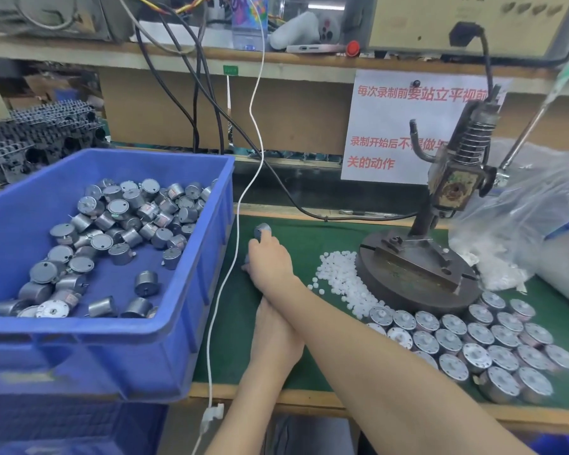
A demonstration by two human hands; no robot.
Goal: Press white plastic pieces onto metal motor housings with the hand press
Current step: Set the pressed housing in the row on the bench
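My right hand [267, 257] reaches across the green mat [312, 238] to just beside the blue bin [191, 290] and grips a metal motor housing [262, 230] at its fingertips; a second grey piece shows under the palm. My left hand [275, 339] rests on the mat beneath my right forearm, which hides its fingers. The hand press [447, 192] stands at the right on a round base [418, 274], nothing under its ram. White plastic pieces [339, 277] lie heaped left of the base. Several housings with white pieces fitted [473, 343] stand in rows in front.
The blue bin holds several loose motor housings [125, 231]. A clear bag of white pieces [523, 231] sits right of the press. A white cable [237, 224] hangs down between bin and hands. Black cables and a printed notice [391, 133] are behind.
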